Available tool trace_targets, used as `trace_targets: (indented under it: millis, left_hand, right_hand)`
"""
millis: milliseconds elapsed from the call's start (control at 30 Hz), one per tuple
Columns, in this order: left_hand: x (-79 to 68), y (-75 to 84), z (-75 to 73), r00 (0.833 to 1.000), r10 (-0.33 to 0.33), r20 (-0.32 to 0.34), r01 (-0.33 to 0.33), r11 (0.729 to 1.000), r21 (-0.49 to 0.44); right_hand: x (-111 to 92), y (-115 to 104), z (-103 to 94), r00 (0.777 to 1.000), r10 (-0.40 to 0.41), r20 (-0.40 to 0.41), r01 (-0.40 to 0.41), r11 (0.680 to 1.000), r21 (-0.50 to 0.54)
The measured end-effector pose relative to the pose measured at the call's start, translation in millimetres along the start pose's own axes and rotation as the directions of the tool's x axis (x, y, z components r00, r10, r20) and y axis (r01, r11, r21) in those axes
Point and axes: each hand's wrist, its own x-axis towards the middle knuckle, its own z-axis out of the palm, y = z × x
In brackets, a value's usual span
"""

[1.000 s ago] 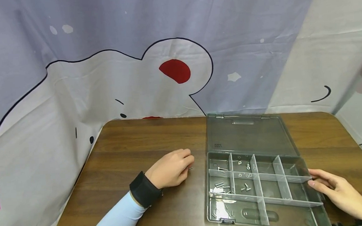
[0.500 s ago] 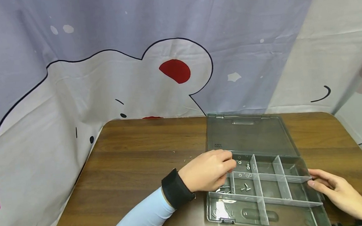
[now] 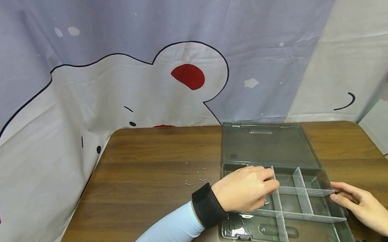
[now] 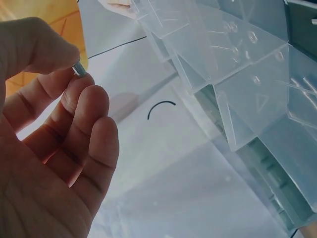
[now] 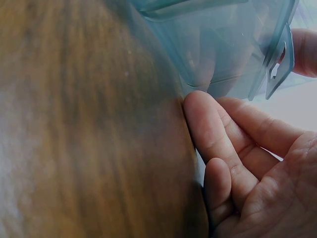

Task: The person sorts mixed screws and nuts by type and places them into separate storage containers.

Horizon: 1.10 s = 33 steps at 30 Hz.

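Over the middle of a grey see-through compartment box [image 3: 280,215], my left hand [image 3: 246,188] pinches a small threaded metal screw [image 4: 79,69] between thumb and forefinger. The screw shows only in the left wrist view, and its head is hidden by the fingers. My right hand [image 3: 362,203] rests against the box's right side, fingertips touching the outer wall. In the right wrist view, the right fingers [image 5: 205,121] lie loosely at the wall, near the table top. Some compartments hold small nuts, washers and screws, partly hidden behind my left hand.
Several loose screws [image 3: 202,180] lie scattered on the wooden table [image 3: 144,176] left of the box. The box's lid [image 3: 265,144] is folded back flat toward the curtain [image 3: 112,92] behind the table. Thin dividers [image 3: 303,199] stand up between compartments.
My left hand has moved right from the table to above the box, then further across its compartments, uncovering screws on the table. My right hand has stayed in place.
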Motion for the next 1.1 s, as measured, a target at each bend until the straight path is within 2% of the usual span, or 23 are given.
trace_targets:
  millis: [67, 133, 267, 333, 533, 767, 933, 1100]
  left_hand:
    - [-0.9, 1.3, -0.9, 0.999, -0.028, 0.021, 0.029, 0.999, -0.024]
    - [-3.6, 3.1, -1.6, 0.995, -0.074, 0.070, 0.078, 0.996, -0.051]
    - [-12.9, 6.9, -1.6, 0.969, -0.167, 0.183, 0.184, 0.980, -0.077]
    - [-19.2, 7.1, -1.0, 0.961, -0.189, 0.202, 0.208, 0.975, -0.074]
    - [-45.3, -3.7, -0.2, 0.956, -0.217, 0.196, 0.240, 0.966, -0.100]
    - [-97.6, -30.6, 0.0, 0.950, -0.286, 0.128, 0.303, 0.941, -0.148]
    - [-136.2, -49.8, 0.3, 0.927, -0.360, 0.105, 0.373, 0.917, -0.144]
    - [-164.8, -61.7, 2.3, 0.909, -0.399, 0.119, 0.413, 0.902, -0.127]
  right_hand:
    - [0.0, 0.0, 0.2, 1.000, -0.002, 0.002, 0.002, 1.000, 0.001]
    - [-0.2, -0.4, 0.3, 1.000, -0.005, 0.004, 0.005, 1.000, 0.004]
    - [-0.5, -1.2, 0.5, 1.000, -0.013, 0.006, 0.013, 1.000, 0.002]
    - [-0.7, -1.4, 0.7, 1.000, -0.015, 0.004, 0.015, 1.000, 0.000]
    - [-0.8, -0.8, 3.2, 0.999, -0.031, -0.028, 0.031, 1.000, 0.003]
    - [-1.8, -1.8, 7.2, 0.994, -0.090, -0.065, 0.089, 0.996, -0.015]
    - [-2.3, -5.6, 8.1, 0.991, -0.102, -0.084, 0.099, 0.994, -0.038]
    - [-2.7, -11.7, 13.3, 0.974, -0.145, -0.172, 0.139, 0.989, -0.048]
